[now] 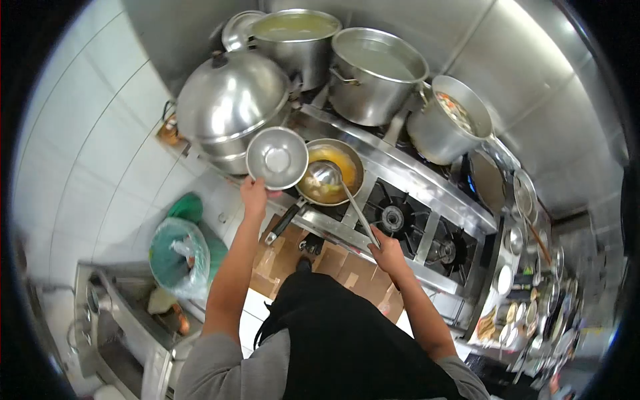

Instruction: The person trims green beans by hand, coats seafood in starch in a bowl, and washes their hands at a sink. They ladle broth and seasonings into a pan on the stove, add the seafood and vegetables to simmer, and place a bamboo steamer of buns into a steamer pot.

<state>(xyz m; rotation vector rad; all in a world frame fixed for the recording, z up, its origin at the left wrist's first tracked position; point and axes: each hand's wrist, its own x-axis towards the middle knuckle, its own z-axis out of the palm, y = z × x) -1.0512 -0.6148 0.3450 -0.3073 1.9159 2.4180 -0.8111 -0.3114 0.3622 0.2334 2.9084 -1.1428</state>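
Note:
My left hand (253, 195) grips the rim of a metal bowl (277, 159), which is tilted beside the frying pan and looks empty. In my right hand (389, 252) is the long handle of a ladle (325, 173); its round head is over the frying pan (359, 162). Orange-yellow liquid with pale pieces lies in that pan, on the front left of the stove. The pan's black handle (287, 220) points toward me, and neither hand touches it.
A domed steamer (230, 100) stands at the left. Large pots (297, 60), (373, 100) and a smaller pot (440, 137) line the back. Bare burners (392, 217) are at the right. A green bin (163, 253) and a sink (120, 347) are lower left.

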